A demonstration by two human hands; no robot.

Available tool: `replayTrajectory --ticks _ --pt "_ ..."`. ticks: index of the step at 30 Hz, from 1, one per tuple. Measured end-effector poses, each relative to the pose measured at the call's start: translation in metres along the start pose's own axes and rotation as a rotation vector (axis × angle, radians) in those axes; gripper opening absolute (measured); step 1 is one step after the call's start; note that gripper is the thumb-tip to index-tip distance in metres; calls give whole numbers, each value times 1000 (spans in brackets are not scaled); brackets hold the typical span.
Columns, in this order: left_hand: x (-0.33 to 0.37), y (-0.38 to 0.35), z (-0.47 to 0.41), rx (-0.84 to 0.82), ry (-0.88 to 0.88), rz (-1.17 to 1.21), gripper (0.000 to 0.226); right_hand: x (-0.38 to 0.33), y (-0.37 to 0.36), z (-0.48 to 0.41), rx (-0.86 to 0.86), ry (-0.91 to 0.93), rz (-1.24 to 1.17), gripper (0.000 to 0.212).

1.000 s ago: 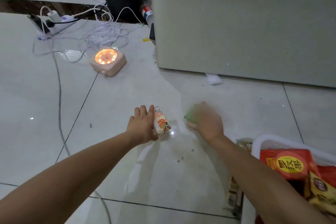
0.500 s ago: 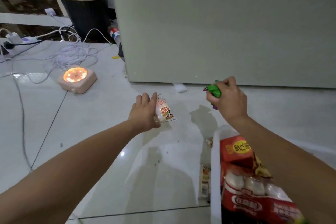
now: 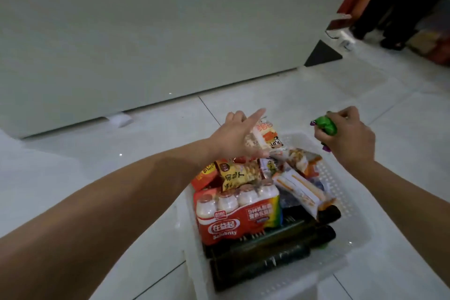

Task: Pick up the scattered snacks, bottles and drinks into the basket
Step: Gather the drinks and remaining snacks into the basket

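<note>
A white perforated basket (image 3: 350, 204) stands on the floor, filled with a red pack of small milk-drink bottles (image 3: 233, 214), dark bottles (image 3: 267, 253), a yellow snack bag (image 3: 238, 175) and other wrapped snacks. My left hand (image 3: 233, 139) hovers over the basket's far end, holding a small white and orange snack packet (image 3: 266, 137) between thumb and fingers. My right hand (image 3: 348, 134) is above the basket's far right corner, closed around a green wrapped snack (image 3: 325, 124).
A large pale cabinet wall (image 3: 146, 31) rises just beyond the basket. A scrap of white paper (image 3: 119, 119) lies at its foot. At the top right stand a person's dark legs (image 3: 394, 2) and red-orange items. White tiled floor surrounds the basket.
Both hands lifted their snacks from the floor and swung right to above the basket. The view turned right; the lit heater, cables and bin have left the frame.
</note>
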State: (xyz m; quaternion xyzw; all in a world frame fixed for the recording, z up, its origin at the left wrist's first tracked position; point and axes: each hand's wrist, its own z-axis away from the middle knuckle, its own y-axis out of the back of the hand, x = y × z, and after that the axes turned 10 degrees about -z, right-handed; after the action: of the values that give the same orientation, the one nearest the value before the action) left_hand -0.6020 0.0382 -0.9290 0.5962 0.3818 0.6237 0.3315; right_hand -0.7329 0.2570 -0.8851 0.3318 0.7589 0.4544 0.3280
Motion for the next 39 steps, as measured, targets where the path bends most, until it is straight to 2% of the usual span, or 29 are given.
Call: replayTrajectory --ticks 5,8,11,15,20,26,31,35,37,39 --pt "37 -35 -20 -121 -128 -68 107 45 -5 45 -24 -63 16 37" --pt "39 -48 -24 -176 -162 -87 104 60 -14 68 -22 -177 -9 34" --pt "35 -53 -26 -173 -133 -37 88 70 -24 87 -37 -330 -88 31" --pt "24 -48 -22 -119 -88 19 65 77 -40 104 -185 -437 -247 30" --pt "-2 -41 -15 -44 -45 27 58 82 -41 101 -314 -365 -227 45" --pt "-30 -30 3 25 41 21 55 82 -35 85 -365 -232 -54 84" --pt "-53 -18 21 81 114 26 56 80 -28 85 -403 -183 46 81" --pt "-71 1 37 71 122 -44 55 79 -25 60 -378 -85 197 92" --pt "-82 19 46 17 98 -151 56 74 -25 33 -346 -37 244 97" --pt "-94 49 48 -113 35 -339 60 62 -24 1 -300 -8 230 93"
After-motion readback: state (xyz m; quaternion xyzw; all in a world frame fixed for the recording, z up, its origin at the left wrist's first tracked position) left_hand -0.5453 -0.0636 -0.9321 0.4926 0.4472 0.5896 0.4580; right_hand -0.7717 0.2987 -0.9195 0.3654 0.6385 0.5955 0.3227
